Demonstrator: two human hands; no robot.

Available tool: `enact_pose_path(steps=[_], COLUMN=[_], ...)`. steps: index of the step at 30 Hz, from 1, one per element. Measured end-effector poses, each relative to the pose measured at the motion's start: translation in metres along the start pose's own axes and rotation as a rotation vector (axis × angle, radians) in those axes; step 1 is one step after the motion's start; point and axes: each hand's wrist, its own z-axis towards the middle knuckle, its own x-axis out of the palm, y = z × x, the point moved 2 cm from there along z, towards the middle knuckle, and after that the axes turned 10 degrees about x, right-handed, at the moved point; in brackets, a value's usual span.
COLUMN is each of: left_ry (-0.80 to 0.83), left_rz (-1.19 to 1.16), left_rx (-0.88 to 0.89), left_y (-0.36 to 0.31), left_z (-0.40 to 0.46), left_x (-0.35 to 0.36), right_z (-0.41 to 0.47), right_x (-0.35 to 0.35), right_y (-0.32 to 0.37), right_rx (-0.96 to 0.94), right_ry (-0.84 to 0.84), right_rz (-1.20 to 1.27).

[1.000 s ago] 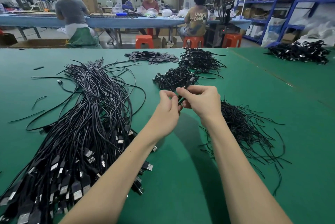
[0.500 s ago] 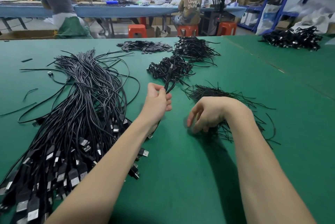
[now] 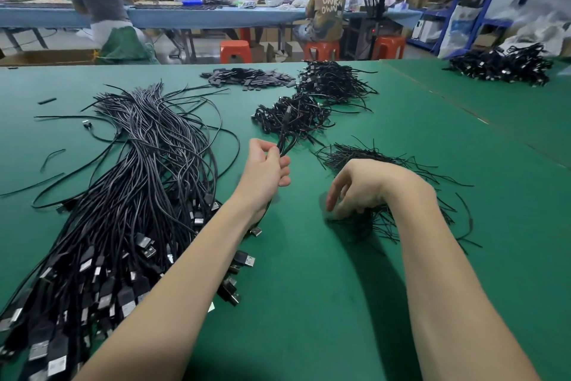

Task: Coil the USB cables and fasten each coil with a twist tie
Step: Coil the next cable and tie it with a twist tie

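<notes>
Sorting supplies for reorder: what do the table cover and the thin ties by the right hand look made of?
Table cover: looks like matte green felt or mat; no glare, seam lines show. Twist ties: thin black strands, likely plastic-coated wire; they hold kinks, though core unseen.

Right hand (image 3: 361, 186) left coiled cable (image 3: 285, 143), now down on twist ties (image 3: 370, 158) (left hand (image 3: 265, 170) holds alone).

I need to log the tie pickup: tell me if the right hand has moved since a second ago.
Yes. The right hand left the left hand and dropped right, onto the twist-tie pile.
</notes>
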Motion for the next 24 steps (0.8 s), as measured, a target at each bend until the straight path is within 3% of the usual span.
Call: enact_pose_path(steps=[9, 15, 19, 22, 24], left_ry=[0.018, 0.023, 0.02, 0.014, 0.011], left_rz=[0.014, 0.01, 0.014, 0.033, 0.036], left_rx=[-0.009, -0.009, -0.006, 0.001, 0.009], left_y=[0.004, 0.006, 0.006, 0.005, 0.004], left_z=[0.002, 0.002, 0.002, 0.001, 0.002], left_x=[-0.001, -0.002, -0.003, -0.003, -0.003], right_z=[0.004, 0.004, 0.003, 0.002, 0.002], right_x=[0.006, 0.01, 0.003, 0.001, -0.001], right_y=[0.0, 0.006, 0.012, 0.017, 0.018], right_rx=[0.068, -0.033, -0.241, -0.348, -0.412], right_ry=[-0.06, -0.048, -0.133, -0.067, -0.074], right_rz=[-0.086, -0.128, 0.352, 0.892, 1.087])
